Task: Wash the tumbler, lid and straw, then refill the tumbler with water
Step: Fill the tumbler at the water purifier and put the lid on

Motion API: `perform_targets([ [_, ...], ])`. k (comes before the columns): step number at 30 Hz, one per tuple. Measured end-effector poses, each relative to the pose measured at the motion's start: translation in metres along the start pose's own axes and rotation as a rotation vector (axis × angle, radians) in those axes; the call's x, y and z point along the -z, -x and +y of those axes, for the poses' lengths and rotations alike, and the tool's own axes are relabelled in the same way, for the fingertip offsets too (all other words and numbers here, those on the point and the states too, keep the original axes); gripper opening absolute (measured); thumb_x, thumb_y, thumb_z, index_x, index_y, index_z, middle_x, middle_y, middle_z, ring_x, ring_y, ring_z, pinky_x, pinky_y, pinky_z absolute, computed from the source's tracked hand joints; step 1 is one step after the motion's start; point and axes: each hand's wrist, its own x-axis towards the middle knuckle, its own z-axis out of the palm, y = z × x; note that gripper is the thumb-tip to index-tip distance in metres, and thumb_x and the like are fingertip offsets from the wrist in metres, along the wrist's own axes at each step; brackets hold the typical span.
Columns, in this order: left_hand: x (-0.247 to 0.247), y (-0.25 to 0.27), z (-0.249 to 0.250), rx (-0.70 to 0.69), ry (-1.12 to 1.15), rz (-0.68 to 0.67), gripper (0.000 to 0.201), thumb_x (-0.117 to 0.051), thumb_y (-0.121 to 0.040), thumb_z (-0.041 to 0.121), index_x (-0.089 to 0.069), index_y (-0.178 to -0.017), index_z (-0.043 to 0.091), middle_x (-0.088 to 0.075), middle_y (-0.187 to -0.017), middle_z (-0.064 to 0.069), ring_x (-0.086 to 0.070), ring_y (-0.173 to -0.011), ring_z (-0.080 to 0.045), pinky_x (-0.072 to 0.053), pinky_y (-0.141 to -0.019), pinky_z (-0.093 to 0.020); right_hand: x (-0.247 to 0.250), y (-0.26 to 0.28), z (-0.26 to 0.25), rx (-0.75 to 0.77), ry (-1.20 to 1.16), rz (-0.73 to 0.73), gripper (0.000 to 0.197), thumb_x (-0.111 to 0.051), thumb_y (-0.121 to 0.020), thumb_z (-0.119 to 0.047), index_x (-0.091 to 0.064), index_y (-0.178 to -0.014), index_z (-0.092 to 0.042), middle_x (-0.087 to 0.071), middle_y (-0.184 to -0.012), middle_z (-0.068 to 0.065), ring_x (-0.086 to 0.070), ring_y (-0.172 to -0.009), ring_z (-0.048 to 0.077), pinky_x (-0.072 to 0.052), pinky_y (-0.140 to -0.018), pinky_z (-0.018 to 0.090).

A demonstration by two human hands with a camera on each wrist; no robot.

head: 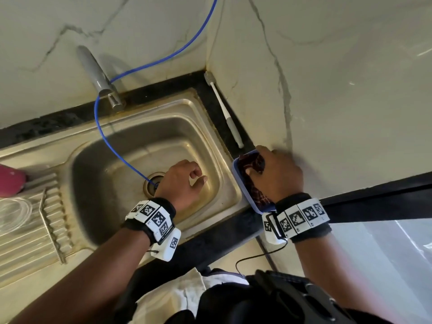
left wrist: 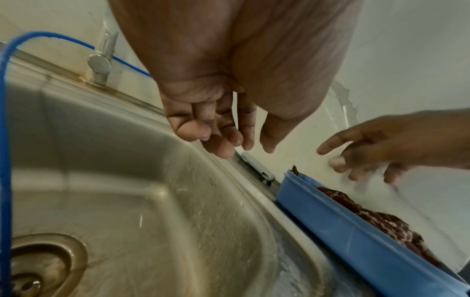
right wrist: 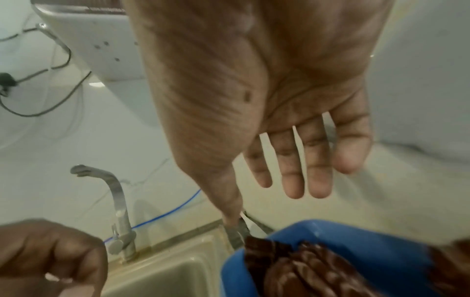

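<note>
A pink object, possibly the tumbler, shows at the far left edge by the drainboard. Beside it lies a clear round piece, perhaps the lid, and a thin grey rod that may be the straw. My left hand hovers over the steel sink, fingers loosely curled and holding nothing. My right hand is above a blue tray that holds a brown patterned cloth. Its fingers are straight and spread, with nothing in them.
A grey faucet stands behind the basin. A blue tube runs from the wall down into the drain. A white bottle brush lies on the dark counter strip right of the sink, against the marble wall.
</note>
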Motion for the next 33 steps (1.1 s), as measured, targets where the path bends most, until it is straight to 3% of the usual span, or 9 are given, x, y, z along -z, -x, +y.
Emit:
perform_targets([
  [3,0.012,0.0,-0.008,0.01,0.03,0.029,0.014,-0.077,-0.091,0.03,-0.066,-0.086,0.023,-0.06,-0.088,0.008,-0.053,-0.064,-0.003,-0.048,-0.066,-0.028,0.012,-0.004,-0.023,0.07,-0.186,0.121,0.034,-0.066,-0.097,-0.047,-0.065,-0.124,-0.027,-0.072,-0.105,-0.005,-0.069,-0.097,0.019,-0.053,-0.077,0.032],
  [8,0.051,0.0,-0.025,0.028,0.018,0.147,0.012,-0.08,-0.088,0.024,-0.068,-0.086,0.022,-0.06,-0.085,0.008,-0.052,-0.064,0.0,-0.048,-0.068,-0.03,-0.001,-0.021,-0.086,0.238,-0.345,0.035,0.022,-0.07,-0.095,-0.041,-0.071,-0.107,-0.023,-0.073,-0.085,-0.003,-0.07,-0.086,0.022,-0.058,-0.078,0.04],
  [12,0.108,0.008,-0.045,0.038,-0.142,0.264,0.012,-0.074,-0.089,0.033,-0.065,-0.088,0.026,-0.058,-0.088,0.012,-0.059,-0.076,-0.015,-0.052,-0.074,-0.038,-0.016,-0.032,-0.146,0.363,-0.396,0.019,0.018,-0.069,-0.092,-0.044,-0.07,-0.099,-0.027,-0.067,-0.073,-0.008,-0.068,-0.076,0.018,-0.056,-0.07,0.036],
  [15,0.16,0.013,-0.075,0.151,-0.195,0.407,0.017,-0.07,-0.09,0.043,-0.062,-0.086,0.028,-0.057,-0.091,0.011,-0.062,-0.091,-0.023,-0.052,-0.082,-0.045,-0.02,-0.04,-0.188,0.429,-0.388,0.016,0.013,-0.07,-0.092,-0.041,-0.07,-0.095,-0.028,-0.064,-0.073,-0.01,-0.064,-0.071,0.014,-0.043,-0.064,0.028],
  [18,0.217,0.022,-0.117,0.224,-0.187,0.576,0.021,-0.069,-0.087,0.043,-0.068,-0.095,0.024,-0.064,-0.101,0.003,-0.062,-0.103,-0.029,-0.05,-0.087,-0.045,-0.021,-0.045,-0.227,0.52,-0.435,0.001,0.013,-0.069,-0.094,-0.04,-0.069,-0.093,-0.028,-0.063,-0.072,-0.01,-0.056,-0.064,0.01,-0.046,-0.062,0.031],
  [23,0.283,0.043,-0.176,0.579,-0.392,0.713,0.036,-0.074,-0.085,0.051,-0.067,-0.103,0.021,-0.057,-0.123,-0.009,-0.047,-0.122,-0.035,-0.037,-0.098,-0.056,-0.029,-0.049,-0.287,0.62,-0.458,-0.017,0.013,-0.071,-0.095,-0.039,-0.069,-0.096,-0.027,-0.065,-0.073,-0.01,-0.052,-0.065,0.005,-0.04,-0.063,0.027],
  [27,0.303,0.048,-0.213,0.761,-0.451,0.651,0.061,-0.079,-0.076,0.061,-0.063,-0.117,0.019,-0.049,-0.135,-0.014,-0.039,-0.132,-0.037,-0.031,-0.105,-0.063,-0.038,-0.061,-0.32,0.672,-0.43,-0.045,0.014,-0.07,-0.095,-0.04,-0.069,-0.097,-0.026,-0.068,-0.074,-0.009,-0.056,-0.065,0.008,-0.041,-0.063,0.027],
  [31,0.308,0.051,-0.236,0.945,-0.382,0.427,0.088,-0.078,-0.072,0.074,-0.05,-0.139,0.024,-0.043,-0.145,-0.016,-0.034,-0.141,-0.039,-0.029,-0.109,-0.068,-0.045,-0.074,-0.34,0.702,-0.436,-0.029,0.012,-0.069,-0.096,-0.041,-0.068,-0.096,-0.029,-0.059,-0.066,-0.015,-0.056,-0.063,0.001,-0.044,-0.062,0.027],
  [33,0.306,0.055,-0.245,0.969,-0.337,0.357,0.083,-0.077,-0.075,0.072,-0.047,-0.137,0.026,-0.047,-0.142,-0.016,-0.041,-0.138,-0.041,-0.03,-0.109,-0.067,-0.047,-0.078,-0.348,0.698,-0.461,-0.003,0.012,-0.071,-0.095,-0.04,-0.068,-0.095,-0.028,-0.055,-0.062,-0.016,-0.055,-0.061,0.005,-0.048,-0.062,0.031],
])
